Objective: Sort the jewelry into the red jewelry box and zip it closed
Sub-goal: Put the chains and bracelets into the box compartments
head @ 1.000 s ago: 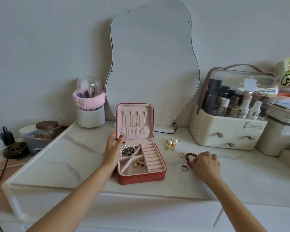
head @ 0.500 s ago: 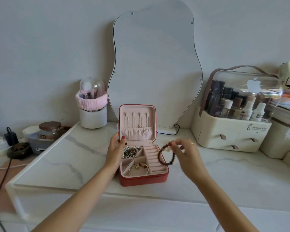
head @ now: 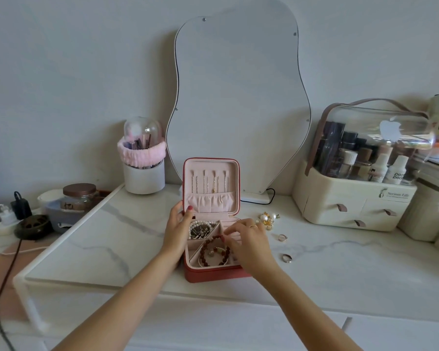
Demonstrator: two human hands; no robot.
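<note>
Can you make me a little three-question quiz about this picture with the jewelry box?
1. True or false: the lid of the red zip-up jewelry box stands open.
2. Which hand pinches the dark red beaded bracelet?
A. the left hand
B. the right hand
3. Fill in: two small metal rings lie on the white marble tabletop, to the ____ of the box.

Key:
1. True.
2. B. Its fingers pinch the bracelet over the box's front compartment; the left hand holds the box's left side.
3. Right.
</note>
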